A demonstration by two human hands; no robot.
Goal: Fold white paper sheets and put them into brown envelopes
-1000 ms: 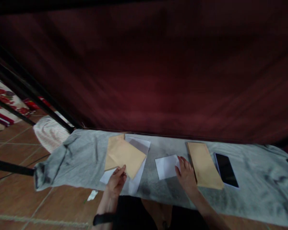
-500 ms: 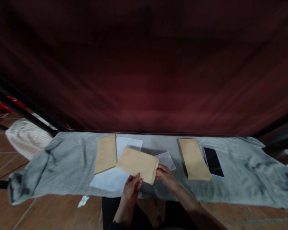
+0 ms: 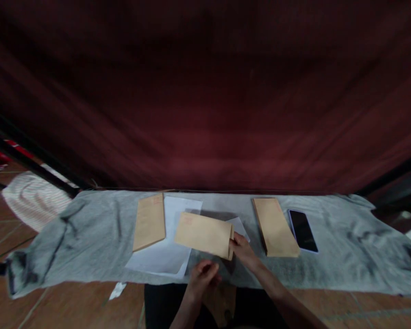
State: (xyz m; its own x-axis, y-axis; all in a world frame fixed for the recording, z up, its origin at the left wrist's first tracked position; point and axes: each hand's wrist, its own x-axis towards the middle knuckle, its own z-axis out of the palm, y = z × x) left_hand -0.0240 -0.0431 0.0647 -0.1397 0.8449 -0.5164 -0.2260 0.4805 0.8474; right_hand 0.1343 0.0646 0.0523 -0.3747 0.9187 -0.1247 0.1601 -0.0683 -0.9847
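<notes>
A brown paper envelope (image 3: pixel 202 234) is in my right hand (image 3: pixel 241 248), whose fingers close on its folded right end. It is held over the white paper sheets and the grey cloth, with a small red print at its left end. My left hand (image 3: pixel 204 274) is just below the envelope's lower edge, apart from it. Its fingers are loosely curled and nothing shows in them. White paper sheets (image 3: pixel 160 259) lie under and left of the envelope. Part of a smaller white paper (image 3: pixel 239 226) shows behind my right hand.
One stack of brown envelopes (image 3: pixel 149 222) lies at the left and another stack (image 3: pixel 276 227) at the right. Beside the right stack is a phone (image 3: pixel 303 230). Grey cloth (image 3: pixel 342 246) covers the surface, and a dark red curtain (image 3: pixel 208 137) hangs behind it.
My left hand has let go of the envelope and moved down and right. The envelope has shifted slightly right in my right hand, uncovering more of the white sheets.
</notes>
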